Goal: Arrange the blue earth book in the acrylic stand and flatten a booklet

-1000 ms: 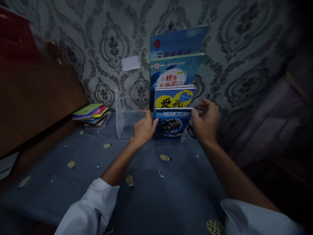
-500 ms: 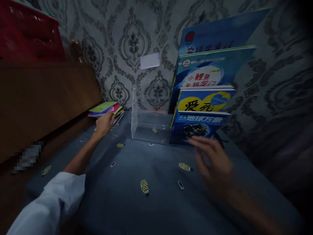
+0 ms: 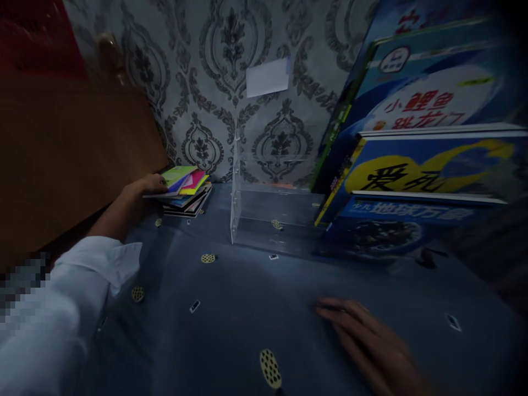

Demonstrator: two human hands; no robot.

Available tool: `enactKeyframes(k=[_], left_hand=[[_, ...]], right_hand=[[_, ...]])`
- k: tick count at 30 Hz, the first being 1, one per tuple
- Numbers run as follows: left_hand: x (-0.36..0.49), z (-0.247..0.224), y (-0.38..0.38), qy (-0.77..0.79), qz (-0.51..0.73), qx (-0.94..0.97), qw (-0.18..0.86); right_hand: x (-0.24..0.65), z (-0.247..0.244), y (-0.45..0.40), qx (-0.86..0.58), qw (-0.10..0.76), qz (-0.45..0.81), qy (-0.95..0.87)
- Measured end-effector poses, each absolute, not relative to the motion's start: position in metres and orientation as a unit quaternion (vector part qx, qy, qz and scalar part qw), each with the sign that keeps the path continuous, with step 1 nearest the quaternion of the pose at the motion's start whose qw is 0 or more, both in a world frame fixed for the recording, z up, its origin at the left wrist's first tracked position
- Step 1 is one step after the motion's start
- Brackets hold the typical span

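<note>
At the left, my left hand is at the near-left edge of a pile of thin colourful booklets, its fingers bent over the top ones; the thumb is hidden. Low on the right, my right hand is over the blue cloth, slightly blurred, fingers extended, holding nothing. A clear acrylic rack stands in the middle. Several upright books fill its right side, including a dark blue one in front, a yellow and blue one behind it and a carp picture book farther back.
A patterned dark blue cloth covers the surface. To the left is a brown wooden panel with a red item above it. A white card is on the patterned wall behind the rack.
The view has moved closer to the rack. My left hand has shifted from the pile's front to its left side. My right hand has moved down, away from the front book.
</note>
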State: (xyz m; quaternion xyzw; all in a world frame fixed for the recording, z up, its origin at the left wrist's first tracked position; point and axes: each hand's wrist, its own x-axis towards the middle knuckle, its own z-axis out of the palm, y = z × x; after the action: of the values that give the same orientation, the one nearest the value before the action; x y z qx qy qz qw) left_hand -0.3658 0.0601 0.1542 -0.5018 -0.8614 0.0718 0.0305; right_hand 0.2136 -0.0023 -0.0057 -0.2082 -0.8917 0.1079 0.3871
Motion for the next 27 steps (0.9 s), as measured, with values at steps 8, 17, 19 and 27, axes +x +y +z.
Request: enactKeyframes(k=[8,17,19,27], left_hand=[[-0.369,0.152,0.081,-0.84,0.138,-0.522,0.043],[-0.33,0.153,0.046,-0.826,0.14,-0.53,0.135],[-0.317,0.157,0.03,-0.822,0.134,-0.533,0.15],[-0.284,0.113,-0.052,-0.759,0.072,-0.589,0.267]], right_hand=[[0.221,-0.017,0.007,-0.231,0.359,0.146,-0.893],[0.219,-0.01,0.003,-0.218,0.348,0.151,-0.899],[0.218,-0.011,0.002,-0.227,0.345,0.154,-0.898],[0.215,-0.011,0.0,-0.198,0.367,0.117,-0.901]])
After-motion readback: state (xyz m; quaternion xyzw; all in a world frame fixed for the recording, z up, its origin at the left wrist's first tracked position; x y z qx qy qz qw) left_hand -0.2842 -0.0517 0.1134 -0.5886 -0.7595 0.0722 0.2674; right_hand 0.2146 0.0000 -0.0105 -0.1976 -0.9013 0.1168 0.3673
